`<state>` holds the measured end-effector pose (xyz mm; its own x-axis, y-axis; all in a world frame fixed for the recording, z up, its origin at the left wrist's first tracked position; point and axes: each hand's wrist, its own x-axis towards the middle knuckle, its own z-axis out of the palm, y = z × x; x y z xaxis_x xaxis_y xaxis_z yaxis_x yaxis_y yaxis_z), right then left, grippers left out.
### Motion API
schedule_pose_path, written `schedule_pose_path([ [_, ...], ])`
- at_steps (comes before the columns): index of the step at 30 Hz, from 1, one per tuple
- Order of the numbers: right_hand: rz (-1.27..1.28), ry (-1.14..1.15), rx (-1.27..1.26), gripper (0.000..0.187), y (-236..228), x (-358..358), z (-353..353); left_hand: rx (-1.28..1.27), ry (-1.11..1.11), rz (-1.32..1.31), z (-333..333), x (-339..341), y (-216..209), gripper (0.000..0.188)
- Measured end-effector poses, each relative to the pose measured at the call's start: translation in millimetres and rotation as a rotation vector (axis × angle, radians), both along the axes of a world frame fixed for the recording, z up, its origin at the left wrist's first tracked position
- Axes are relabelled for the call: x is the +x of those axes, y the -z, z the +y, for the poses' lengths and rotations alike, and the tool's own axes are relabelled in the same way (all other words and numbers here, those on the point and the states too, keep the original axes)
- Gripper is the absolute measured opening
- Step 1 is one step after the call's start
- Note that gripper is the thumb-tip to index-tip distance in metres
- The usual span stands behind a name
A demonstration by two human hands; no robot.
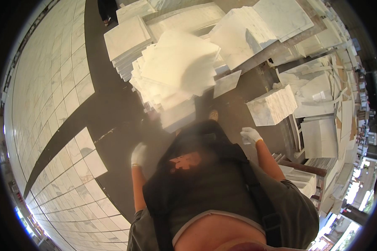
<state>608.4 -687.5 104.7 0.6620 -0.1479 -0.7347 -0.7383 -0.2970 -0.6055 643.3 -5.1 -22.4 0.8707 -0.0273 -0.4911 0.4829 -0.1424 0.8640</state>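
Both my hands wear white gloves and hang apart at my sides. My left hand is above the dark floor, touching nothing that I can see; blur smears its fingers. On the other side, my right hand is loosely closed, with nothing showing in it. In front of me rises a stack of pale marble tiles, its layers fanned out at different angles. Nearest to my right hand is a squared block of stacked marble tiles, apart from the glove.
Rows of light tiles cover the floor at left. More tile stacks stand at the back. A loose tile lies by the fanned stack. At right are cluttered slabs and strips. Someone in dark clothing is far ahead.
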Motion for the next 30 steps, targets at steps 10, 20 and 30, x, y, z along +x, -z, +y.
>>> schedule_pose_path([
  [10,-0.17,0.172,0.244,0.057,-73.5,265.8,1.1,0.064,-0.437,0.189,-112.0,84.4,-172.3,0.055],
  [20,-0.683,-0.539,-0.302,0.05,-68.8,461.7,24.1,-0.073,-0.162,0.217,-287.4,167.6,-194.9,0.056],
  [30,-0.497,-0.765,-0.527,0.05,-92.4,486.1,56.3,-0.473,-0.486,0.173,-367.1,182.7,-148.9,0.035],
])
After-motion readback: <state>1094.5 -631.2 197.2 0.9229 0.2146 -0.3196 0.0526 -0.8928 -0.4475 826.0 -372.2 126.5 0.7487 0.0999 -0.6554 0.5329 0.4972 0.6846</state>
